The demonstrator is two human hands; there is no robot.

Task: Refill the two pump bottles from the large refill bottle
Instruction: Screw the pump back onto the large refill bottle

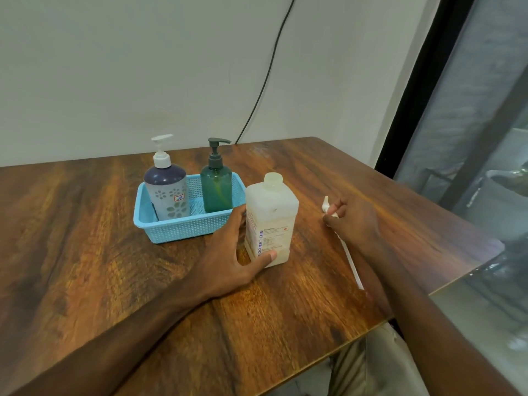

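The large white refill bottle (pixel 271 221) stands upright on the wooden table (pixel 114 238), its neck open with no cap or pump on it. My left hand (pixel 237 252) grips its lower part, thumb across the label. To its right, my right hand (pixel 353 220) holds the white pump head (pixel 327 205) low over the table, and its long dip tube (pixel 351 261) trails back along the tabletop under my wrist. Two pump bottles stand in a blue basket (pixel 177 227): a dark purple one with a white pump (pixel 167 190) and a green one with a dark pump (pixel 216 187).
The basket sits just left of and behind the refill bottle. A black cable (pixel 267 78) runs down the wall to the table's far edge. The table's right edge (pixel 457 281) lies close to my right arm, with a window beyond it.
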